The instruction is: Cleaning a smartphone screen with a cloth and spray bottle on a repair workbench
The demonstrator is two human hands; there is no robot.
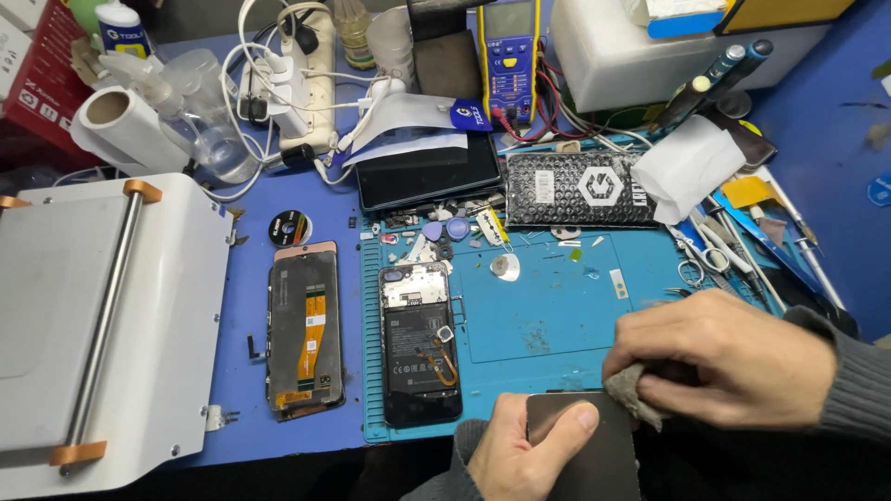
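Grey panel [589,445] — bottom centre of frame, long axis toward the lower edge. Pinned at its left edge by left hand [524,455], thumb flat on top. Touched at upper right corner by right hand [719,362], closed round a grey cloth [634,390] — both hands in contact.

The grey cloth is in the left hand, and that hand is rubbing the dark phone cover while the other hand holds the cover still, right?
Not quite. The head view shows the grey cloth in the right hand, not the left. The right hand presses it on the dark phone cover, and the left hand holds the cover still.
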